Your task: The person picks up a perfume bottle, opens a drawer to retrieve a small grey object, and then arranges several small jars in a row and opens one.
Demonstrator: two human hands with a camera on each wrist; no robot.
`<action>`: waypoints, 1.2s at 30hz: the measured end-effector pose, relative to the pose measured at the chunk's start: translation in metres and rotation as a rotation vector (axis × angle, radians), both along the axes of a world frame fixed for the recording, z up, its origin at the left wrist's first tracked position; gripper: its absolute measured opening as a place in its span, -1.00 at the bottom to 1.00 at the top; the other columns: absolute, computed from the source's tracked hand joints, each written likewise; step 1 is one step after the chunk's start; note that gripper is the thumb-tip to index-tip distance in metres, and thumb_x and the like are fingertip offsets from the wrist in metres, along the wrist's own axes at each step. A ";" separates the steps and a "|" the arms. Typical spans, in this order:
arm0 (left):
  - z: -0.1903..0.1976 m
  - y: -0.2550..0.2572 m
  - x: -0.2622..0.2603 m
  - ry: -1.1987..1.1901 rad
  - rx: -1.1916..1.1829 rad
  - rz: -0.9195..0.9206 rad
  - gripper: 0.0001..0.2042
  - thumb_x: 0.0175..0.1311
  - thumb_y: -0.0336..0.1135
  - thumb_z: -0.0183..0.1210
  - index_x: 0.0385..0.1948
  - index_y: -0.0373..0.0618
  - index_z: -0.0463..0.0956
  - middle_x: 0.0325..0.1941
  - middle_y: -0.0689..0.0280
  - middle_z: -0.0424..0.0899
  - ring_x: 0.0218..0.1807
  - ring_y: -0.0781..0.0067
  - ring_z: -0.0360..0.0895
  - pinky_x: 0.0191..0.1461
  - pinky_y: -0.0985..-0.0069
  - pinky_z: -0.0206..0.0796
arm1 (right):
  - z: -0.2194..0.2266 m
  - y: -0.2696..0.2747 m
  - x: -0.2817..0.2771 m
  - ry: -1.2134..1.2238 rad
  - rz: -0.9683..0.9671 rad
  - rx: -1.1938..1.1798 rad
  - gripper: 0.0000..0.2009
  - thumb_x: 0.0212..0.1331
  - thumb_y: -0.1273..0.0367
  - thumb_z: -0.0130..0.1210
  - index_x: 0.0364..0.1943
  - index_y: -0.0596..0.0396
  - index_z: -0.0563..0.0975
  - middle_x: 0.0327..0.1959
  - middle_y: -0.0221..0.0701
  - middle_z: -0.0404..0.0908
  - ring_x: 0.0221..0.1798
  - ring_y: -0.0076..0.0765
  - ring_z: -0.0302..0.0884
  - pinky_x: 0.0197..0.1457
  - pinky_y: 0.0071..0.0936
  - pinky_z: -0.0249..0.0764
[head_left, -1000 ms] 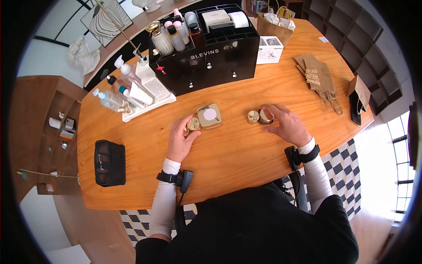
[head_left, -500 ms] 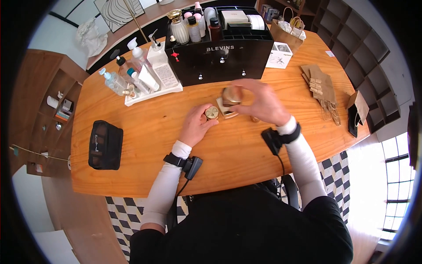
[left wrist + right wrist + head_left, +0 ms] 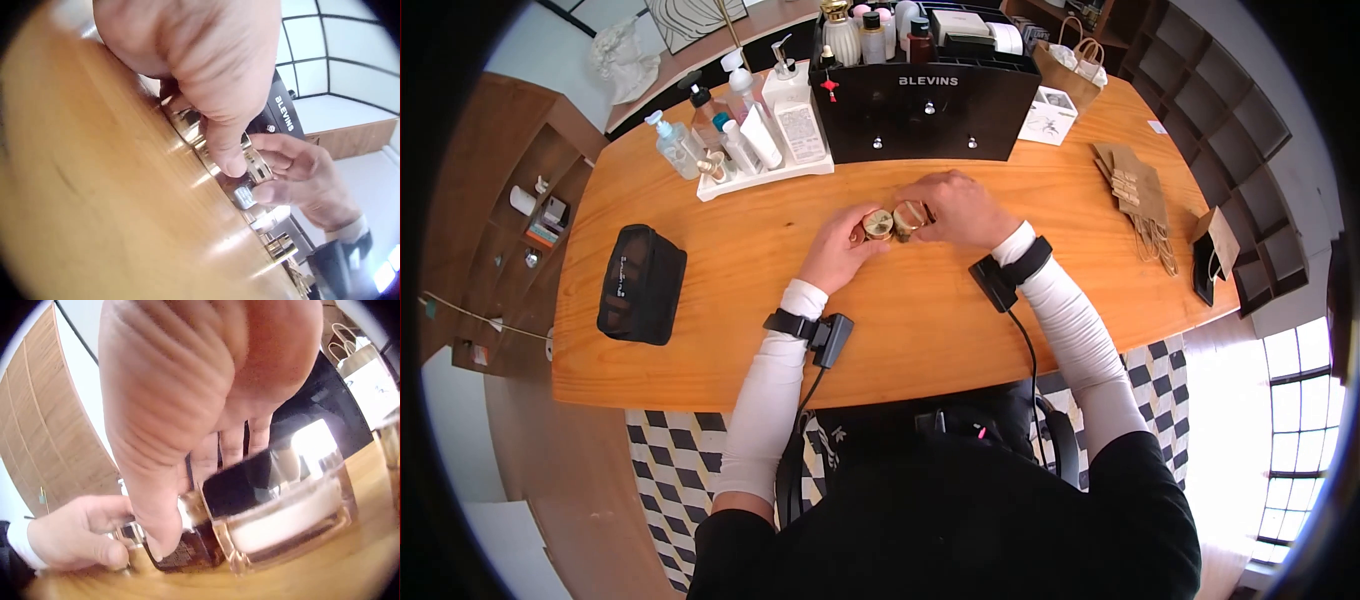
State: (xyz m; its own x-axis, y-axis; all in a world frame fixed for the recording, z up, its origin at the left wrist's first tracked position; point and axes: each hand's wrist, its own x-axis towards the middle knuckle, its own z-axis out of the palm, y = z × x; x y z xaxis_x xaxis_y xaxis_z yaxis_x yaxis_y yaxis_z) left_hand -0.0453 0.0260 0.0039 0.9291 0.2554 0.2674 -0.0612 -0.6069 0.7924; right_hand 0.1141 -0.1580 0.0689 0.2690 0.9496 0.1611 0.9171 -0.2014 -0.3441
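Observation:
My left hand (image 3: 840, 247) curls its thumb and fingers round a small jar with a round gold lid (image 3: 878, 224). Another gold piece (image 3: 187, 119) sits under those fingers, mostly covered. Just to the right, my right hand (image 3: 962, 210) grips a dark container with a shiny gold top (image 3: 909, 216), whose dark side (image 3: 187, 553) shows in the right wrist view. The two gold tops stand side by side, low over the table. Close by the right hand, a clear glass jar with a mirror-like lid (image 3: 281, 528) is hidden from the head view.
Beyond the jars stands a black cosmetics organizer (image 3: 925, 115). A white tray (image 3: 770, 178) of pump bottles is at back left, a black mesh pouch (image 3: 642, 285) at left, and brown paper bags (image 3: 1135, 190) at right. A small gold cylinder (image 3: 281, 247) stands past the glass jar.
My right hand has carried the gold-topped container leftward from the right, over the square jar, to beside the left hand's jar. The left hand keeps its hold. The head view has shifted.

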 end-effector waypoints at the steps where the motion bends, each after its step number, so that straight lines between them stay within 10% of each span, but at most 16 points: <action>1: 0.001 -0.001 0.001 0.034 -0.015 -0.024 -0.39 0.07 -0.37 0.51 0.21 -0.21 0.48 0.12 0.20 0.64 0.13 0.25 0.59 0.26 0.42 0.42 | 0.009 -0.008 -0.002 0.017 -0.008 0.137 -0.48 -0.16 0.25 0.48 0.01 -0.06 0.65 -0.10 -0.22 0.73 0.03 0.00 0.66 0.14 -0.18 0.54; 7: 0.011 0.008 -0.013 0.015 -0.022 -0.106 -0.26 0.01 -0.40 0.54 0.31 -0.18 0.39 0.16 0.23 0.63 0.21 0.30 0.57 0.33 0.46 0.37 | 0.012 -0.081 0.023 0.090 -0.192 0.297 -0.34 -0.14 0.24 0.51 0.19 0.02 0.60 0.03 -0.15 0.71 0.11 0.07 0.63 0.20 -0.19 0.53; 14: 0.010 0.022 -0.013 0.122 -0.103 -0.143 -0.27 -0.05 -0.48 0.51 0.29 -0.15 0.43 0.13 0.22 0.63 0.10 0.29 0.59 0.22 0.44 0.46 | -0.026 -0.101 -0.024 0.295 -0.290 0.219 -0.62 -0.03 0.46 0.43 -0.05 0.13 0.66 -0.19 -0.18 0.73 -0.15 -0.04 0.70 -0.05 -0.28 0.62; 17: 0.011 0.024 -0.012 0.250 0.014 -0.114 -0.27 0.00 -0.44 0.50 0.32 -0.12 0.41 0.20 0.31 0.61 0.21 0.42 0.52 0.32 0.45 0.36 | -0.014 -0.079 -0.051 0.292 -0.183 0.153 -0.62 0.01 0.45 0.41 -0.01 0.12 0.65 -0.14 -0.17 0.71 -0.11 -0.05 0.70 -0.02 -0.25 0.61; 23: -0.010 0.087 -0.033 0.004 -0.469 -0.277 -0.43 0.22 -0.46 0.30 0.32 -0.22 0.40 0.18 0.17 0.63 0.23 0.33 0.53 0.33 0.42 0.36 | -0.002 0.036 -0.093 0.089 0.248 0.289 -0.58 0.07 0.41 0.38 0.08 0.04 0.62 -0.25 -0.28 0.63 -0.07 -0.13 0.65 0.06 -0.21 0.56; 31: -0.005 0.112 -0.058 0.012 -0.817 -0.043 -0.59 0.50 -0.33 0.06 0.31 -0.26 0.40 0.21 0.18 0.63 0.16 0.38 0.58 0.22 0.39 0.41 | -0.008 0.081 -0.064 0.006 0.207 0.102 -0.39 -0.08 0.22 0.45 0.18 -0.04 0.59 -0.04 -0.16 0.70 0.08 0.06 0.63 0.19 -0.12 0.51; 36: 0.009 0.055 -0.044 0.117 -0.230 -0.055 -0.28 0.19 -0.20 0.44 0.39 -0.17 0.33 0.30 0.21 0.55 0.33 0.37 0.41 0.37 0.36 0.30 | 0.007 0.015 0.015 0.012 0.108 0.308 -0.16 -0.23 0.04 0.55 0.28 -0.04 0.53 0.09 -0.15 0.68 0.17 0.04 0.61 0.26 -0.15 0.49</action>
State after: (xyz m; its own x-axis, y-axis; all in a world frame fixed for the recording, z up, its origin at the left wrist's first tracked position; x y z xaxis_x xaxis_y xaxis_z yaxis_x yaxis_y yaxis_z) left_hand -0.0890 0.0810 0.0132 0.9644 0.2457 0.0983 0.0111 -0.4086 0.9127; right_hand 0.1288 -0.1428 0.0764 0.1733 0.8798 0.4427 0.9228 0.0120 -0.3851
